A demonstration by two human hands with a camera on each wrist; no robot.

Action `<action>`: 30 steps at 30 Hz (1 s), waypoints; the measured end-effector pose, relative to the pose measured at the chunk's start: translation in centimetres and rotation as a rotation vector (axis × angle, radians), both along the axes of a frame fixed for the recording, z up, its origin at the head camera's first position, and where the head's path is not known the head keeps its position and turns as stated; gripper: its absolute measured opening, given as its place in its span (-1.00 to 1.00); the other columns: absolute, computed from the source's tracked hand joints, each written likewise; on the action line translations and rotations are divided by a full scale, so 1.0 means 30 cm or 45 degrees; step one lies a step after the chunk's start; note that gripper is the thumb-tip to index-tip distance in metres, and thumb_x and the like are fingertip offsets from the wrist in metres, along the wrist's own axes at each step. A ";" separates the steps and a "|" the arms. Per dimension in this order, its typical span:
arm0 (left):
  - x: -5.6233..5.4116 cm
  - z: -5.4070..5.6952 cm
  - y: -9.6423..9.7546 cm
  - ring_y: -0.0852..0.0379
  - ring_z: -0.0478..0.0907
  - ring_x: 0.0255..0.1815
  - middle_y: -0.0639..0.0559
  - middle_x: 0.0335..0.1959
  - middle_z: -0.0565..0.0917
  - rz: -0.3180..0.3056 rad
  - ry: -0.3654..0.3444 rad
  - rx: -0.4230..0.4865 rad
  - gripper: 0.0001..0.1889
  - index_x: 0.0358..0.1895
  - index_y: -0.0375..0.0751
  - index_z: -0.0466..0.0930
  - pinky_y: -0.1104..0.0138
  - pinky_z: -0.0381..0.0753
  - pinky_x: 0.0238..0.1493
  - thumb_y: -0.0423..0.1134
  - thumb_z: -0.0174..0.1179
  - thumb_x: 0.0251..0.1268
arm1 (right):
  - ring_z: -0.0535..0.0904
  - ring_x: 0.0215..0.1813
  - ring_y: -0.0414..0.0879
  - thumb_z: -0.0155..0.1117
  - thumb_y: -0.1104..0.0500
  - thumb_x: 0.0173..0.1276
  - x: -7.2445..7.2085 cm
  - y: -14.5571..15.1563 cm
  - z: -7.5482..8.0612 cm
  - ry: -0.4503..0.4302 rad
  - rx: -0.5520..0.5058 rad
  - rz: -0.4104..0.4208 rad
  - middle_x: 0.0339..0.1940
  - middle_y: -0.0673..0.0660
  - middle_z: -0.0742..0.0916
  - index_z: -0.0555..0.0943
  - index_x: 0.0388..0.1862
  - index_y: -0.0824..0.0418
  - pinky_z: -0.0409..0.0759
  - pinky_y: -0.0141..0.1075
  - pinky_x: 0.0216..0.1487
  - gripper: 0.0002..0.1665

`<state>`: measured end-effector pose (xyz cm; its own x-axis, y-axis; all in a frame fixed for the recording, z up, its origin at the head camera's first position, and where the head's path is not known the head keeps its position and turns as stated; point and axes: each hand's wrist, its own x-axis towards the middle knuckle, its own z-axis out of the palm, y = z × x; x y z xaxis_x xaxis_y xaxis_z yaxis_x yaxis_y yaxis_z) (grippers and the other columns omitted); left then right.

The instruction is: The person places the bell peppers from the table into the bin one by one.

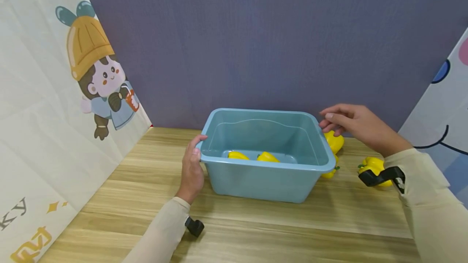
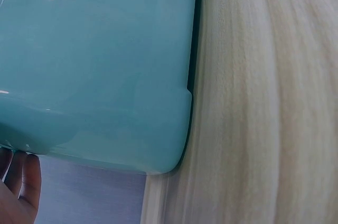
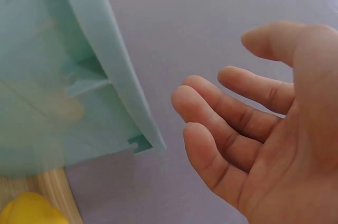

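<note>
1. Pale sleeves, right (image 1: 435, 210) and left (image 1: 157, 234), are lying nearest the head camera, each wearing a black clip (image 1: 194, 226) at the wrist.
2. One left hand (image 1: 191, 169) is gripping the bin (image 1: 256, 182) by its left rim, thumb pressing outside and a finger hooking over the top; the left wrist view is showing only some fingertips, right under the rim.
3. Opposite, the right hand (image 1: 352, 121) is hovering just beside the bin's back right corner. Its fingers are bending loosely and gripping nothing, and the right wrist view is showing a gap between them and the rim.
4. Between the hands, the bin is standing upright on the table (image 1: 234, 230), close to the middle of the back edge.
5. Inside it, toward the front wall, a yellow pepper (image 1: 268, 157) is lying, green stem showing. Left of it another yellow piece (image 1: 238, 155) is resting, the front wall hiding its lower part.
6. Outside, beyond the bin's right side, one pepper (image 1: 335, 143) is sitting near the table's back edge, below the right hand; a second (image 1: 330, 174) is peeking out in front of it, the bin covering part.
7. Further toward the table's right edge, a third (image 1: 371, 164) is lying well apart from the bin, partly hiding behind the right clip.
8. Behind everything, a grey-blue panel (image 1: 256, 39) is rising along the table's back edge, while a printed white sheet (image 1: 33, 92) is bordering the left edge.
</note>
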<state>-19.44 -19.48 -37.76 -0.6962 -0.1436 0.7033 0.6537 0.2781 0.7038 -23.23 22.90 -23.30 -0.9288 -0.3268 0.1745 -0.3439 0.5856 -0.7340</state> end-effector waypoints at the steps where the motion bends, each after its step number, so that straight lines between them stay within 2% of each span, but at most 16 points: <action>1: 0.000 0.000 0.000 -0.09 0.40 0.20 -0.17 0.25 0.48 -0.001 0.006 0.001 -0.48 0.29 -0.21 0.46 0.02 0.33 0.16 -0.09 -0.34 0.49 | 0.68 0.02 -0.02 0.05 -0.16 0.55 0.004 0.001 0.000 -0.003 0.000 0.000 0.04 0.17 0.73 0.51 0.28 0.18 0.65 -0.27 -0.09 -0.45; 7: -0.002 0.002 -0.002 -0.07 0.39 0.22 -0.17 0.25 0.48 0.000 0.018 -0.003 -0.48 0.29 -0.23 0.45 0.07 0.32 0.18 -0.10 -0.35 0.50 | 0.68 0.01 -0.04 0.04 -0.14 0.56 0.026 0.004 -0.006 0.001 0.006 0.021 0.03 0.15 0.73 0.51 0.28 0.15 0.65 -0.25 -0.10 -0.48; 15: -0.002 0.002 0.001 -0.07 0.40 0.22 -0.18 0.26 0.48 0.003 0.009 -0.008 -0.48 0.29 -0.22 0.46 0.06 0.32 0.18 -0.11 -0.35 0.48 | 0.68 -0.03 -0.06 0.02 -0.16 0.56 0.048 0.014 -0.041 0.037 0.028 -0.019 0.02 0.12 0.73 0.53 0.25 0.10 0.66 -0.23 -0.12 -0.50; 20: -0.002 0.003 0.003 -0.07 0.40 0.23 -0.17 0.26 0.48 0.011 0.006 -0.015 -0.48 0.29 -0.21 0.46 0.06 0.32 0.19 -0.11 -0.35 0.49 | 0.68 -0.03 -0.04 -0.01 -0.12 0.59 0.058 0.029 -0.065 0.077 0.000 -0.023 0.02 0.14 0.73 0.53 0.27 0.15 0.65 -0.27 -0.12 -0.51; 25: 0.001 0.001 0.001 -0.07 0.41 0.22 -0.16 0.25 0.49 0.032 0.008 -0.016 -0.49 0.28 -0.22 0.47 0.11 0.32 0.20 -0.11 -0.35 0.49 | 0.67 -0.02 -0.04 -0.01 -0.12 0.59 0.069 0.037 -0.083 0.055 -0.030 -0.029 0.03 0.14 0.73 0.52 0.28 0.16 0.64 -0.29 -0.11 -0.50; 30: 0.001 -0.001 0.000 -0.06 0.41 0.21 -0.17 0.24 0.49 0.014 0.016 -0.011 -0.49 0.28 -0.23 0.46 0.15 0.32 0.20 -0.12 -0.35 0.49 | 0.68 -0.04 -0.07 -0.01 -0.09 0.60 0.076 0.051 -0.097 0.058 -0.043 -0.023 0.02 0.18 0.72 0.52 0.27 0.20 0.65 -0.28 -0.13 -0.50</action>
<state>-19.40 -19.46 -37.78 -0.6856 -0.1451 0.7134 0.6593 0.2918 0.6930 -20.97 24.43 -26.20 -0.9254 -0.3031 0.2275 -0.3671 0.5674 -0.7371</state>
